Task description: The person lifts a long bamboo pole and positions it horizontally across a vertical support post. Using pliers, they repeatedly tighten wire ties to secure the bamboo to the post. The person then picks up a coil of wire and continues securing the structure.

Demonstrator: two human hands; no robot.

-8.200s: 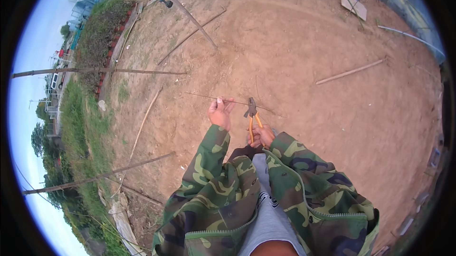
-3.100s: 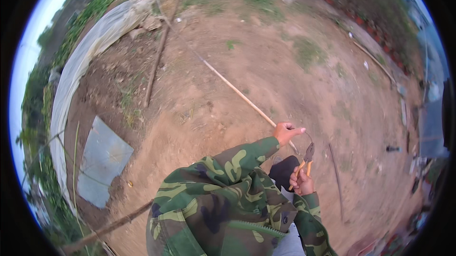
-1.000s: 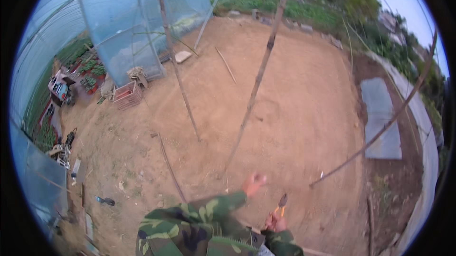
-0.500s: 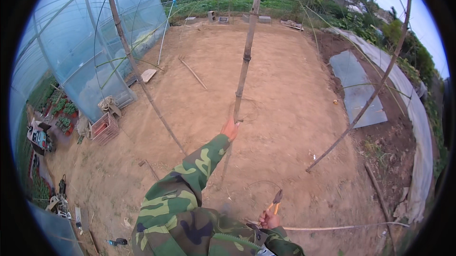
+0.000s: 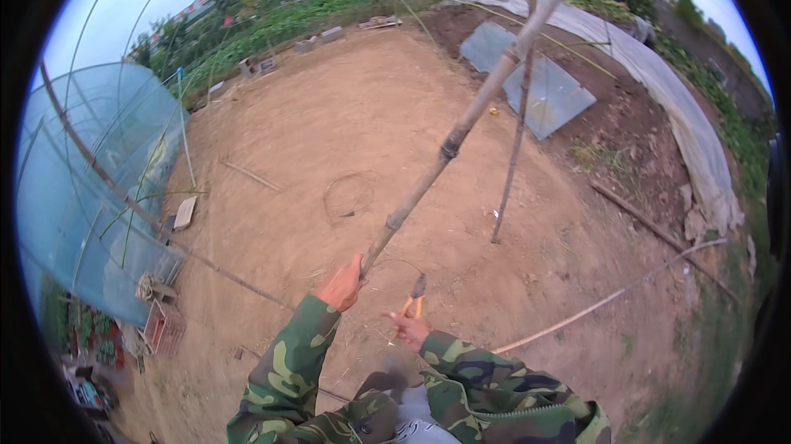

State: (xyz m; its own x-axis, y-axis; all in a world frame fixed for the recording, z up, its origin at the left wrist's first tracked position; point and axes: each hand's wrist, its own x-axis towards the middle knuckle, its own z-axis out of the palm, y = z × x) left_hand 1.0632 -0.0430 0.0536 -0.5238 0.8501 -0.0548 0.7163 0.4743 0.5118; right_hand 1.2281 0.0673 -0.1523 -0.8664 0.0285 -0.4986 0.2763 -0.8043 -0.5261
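Note:
My left hand [image 5: 340, 283] is wrapped round the lower part of a bamboo pole [image 5: 451, 147], which slants up to the right and runs out of the top of the picture. My right hand [image 5: 409, 330], lower and slightly right, grips a pair of pliers [image 5: 419, 287] by the orange handles. The dark jaws point up, close to the pole but apart from it. A thin wire [image 5: 401, 262] curves away from around the jaws; whether they bite on it I cannot tell. Both my sleeves are camouflage-patterned.
Thinner poles stand at left [image 5: 107, 179] and right [image 5: 517, 143]. A wire coil [image 5: 348, 195] and a wooden stick [image 5: 251, 175] lie on bare soil. Right are a grey sheet [image 5: 535, 86] and a long pale strip [image 5: 577, 310]; left, a plastic-covered greenhouse [image 5: 91, 197] and a crate [image 5: 163, 327].
The view has swung to the right. The pole in my left hand has gone from nearly upright to leaning right. My right hand has come up with the pliers, closer to the left hand.

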